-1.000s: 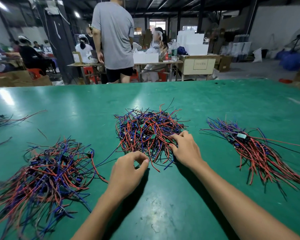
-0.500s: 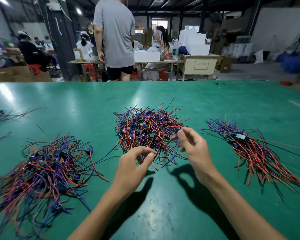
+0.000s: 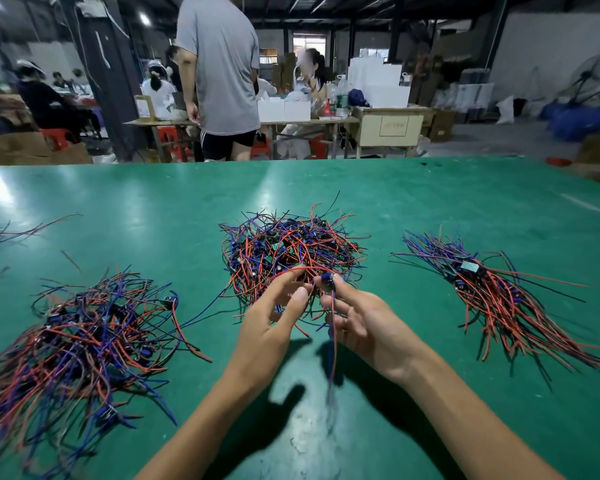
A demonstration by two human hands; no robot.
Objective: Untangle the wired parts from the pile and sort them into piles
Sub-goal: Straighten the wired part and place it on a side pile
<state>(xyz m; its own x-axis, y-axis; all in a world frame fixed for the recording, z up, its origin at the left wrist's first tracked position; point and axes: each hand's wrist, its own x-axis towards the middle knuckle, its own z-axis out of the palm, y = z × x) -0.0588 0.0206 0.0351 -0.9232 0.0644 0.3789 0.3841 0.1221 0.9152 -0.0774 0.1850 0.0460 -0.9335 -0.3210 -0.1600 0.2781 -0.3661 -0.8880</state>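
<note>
Hands met at centre frame, just below the middle pile. Right hand (image 3: 364, 320), palm up, pinched a small dark wired part (image 3: 327, 279) betw. thumb and forefinger; its red and blue leads (image 3: 332, 344) hung down past the palm toward the table, lower end blurred. Left hand (image 3: 274, 320) had fingers curled, tips pinching red wires at the pile's near edge, right beside the right hand's fingertips. Both forearms ran in from bottom of frame, raised off the table w/ shadows under them.

Tangled middle pile (image 3: 291, 247) sat centre frame: red, blue, black wires w/ small green boards and dark parts mixed in, no order. Right pile (image 3: 499, 292), right of centre, lay combed: parts at upper-left end, wires fanning toward lower right. Left pile (image 3: 80, 337), lower left, larger and looser, wires looping, running off the left edge. All three well apart from each other.

Loose strands (image 3: 25, 230) at left edge, mid height. Green table (image 3: 413, 209) glossy, light streaks on it.

Background, upper part of frame: person in grey shirt (image 3: 222, 64) standing back-on, upper centre; seated workers at tables upper left; white boxes (image 3: 378, 84) and a cream cabinet (image 3: 392, 128) upper centre-right. Detail there blurred.
</note>
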